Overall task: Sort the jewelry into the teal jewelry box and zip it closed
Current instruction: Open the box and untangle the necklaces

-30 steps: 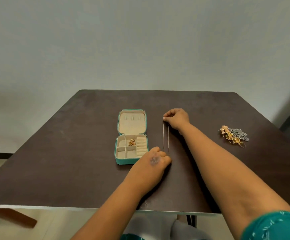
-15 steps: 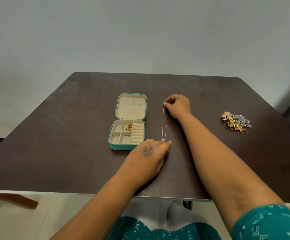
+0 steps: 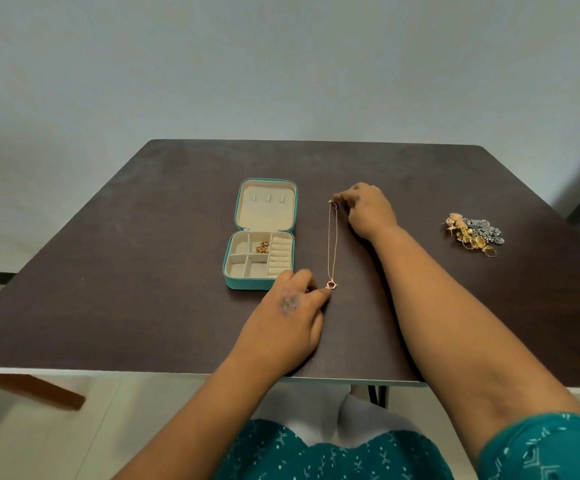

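Observation:
A thin gold necklace (image 3: 332, 244) lies stretched in a doubled line on the dark table (image 3: 143, 271), right of the box. My right hand (image 3: 368, 211) pinches its far clasp end. My left hand (image 3: 290, 313) holds the near end with curled fingertips, right at the small round pendant (image 3: 332, 285). The teal jewelry box (image 3: 259, 261) lies open, its lid (image 3: 266, 206) flat toward the wall. One of its cream compartments holds small gold pieces (image 3: 261, 247).
A heap of gold and silver jewelry (image 3: 474, 232) lies at the table's right side, well apart from my right forearm. The table's near edge runs just under my left wrist. A grey wall stands behind the table.
The view shifted as my head moved. The pendant now shows beyond my left fingertips, where before the fingers covered it. Both hands stay at the ends of the necklace.

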